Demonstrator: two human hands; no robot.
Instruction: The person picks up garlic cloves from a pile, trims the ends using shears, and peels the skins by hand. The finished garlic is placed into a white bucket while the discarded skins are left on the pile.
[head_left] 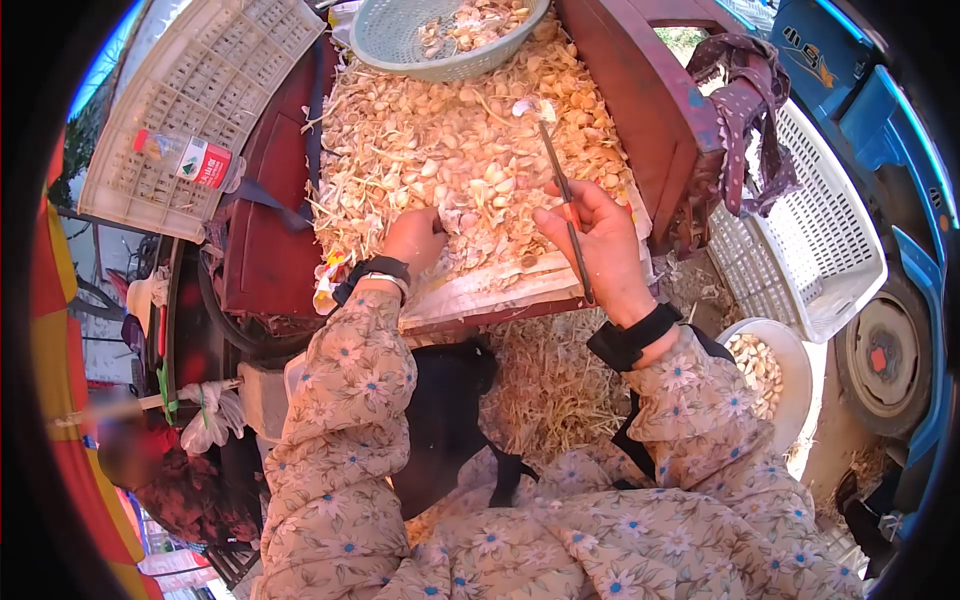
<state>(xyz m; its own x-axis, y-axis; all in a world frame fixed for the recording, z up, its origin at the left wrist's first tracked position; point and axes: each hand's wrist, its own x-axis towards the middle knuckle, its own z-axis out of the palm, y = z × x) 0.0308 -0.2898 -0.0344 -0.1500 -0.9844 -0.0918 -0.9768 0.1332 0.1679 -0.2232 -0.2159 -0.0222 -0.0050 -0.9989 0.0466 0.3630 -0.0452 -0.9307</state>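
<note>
My right hand (604, 245) grips a thin dark stick-like tool (560, 180), its upper end reaching over the garlic and its lower end past the palm. Near that upper end lies a pale garlic piece (545, 110). My left hand (414, 242) is closed, knuckles up, at the near left part of the heap; what its fingers hold is hidden. Loose garlic cloves (490, 185), dry skins and stalks cover the tabletop in front of both hands. Along the near edge shows a pale sheet (500, 298) under the garlic.
A light green basket (440, 70) with garlic stands at the far side. Red-brown wooden sides (640, 110) flank the heap. At right are a white crate (800, 220) and a bucket (800, 365) holding cloves. A plastic bottle (190, 160) lies on the left crate (215, 75).
</note>
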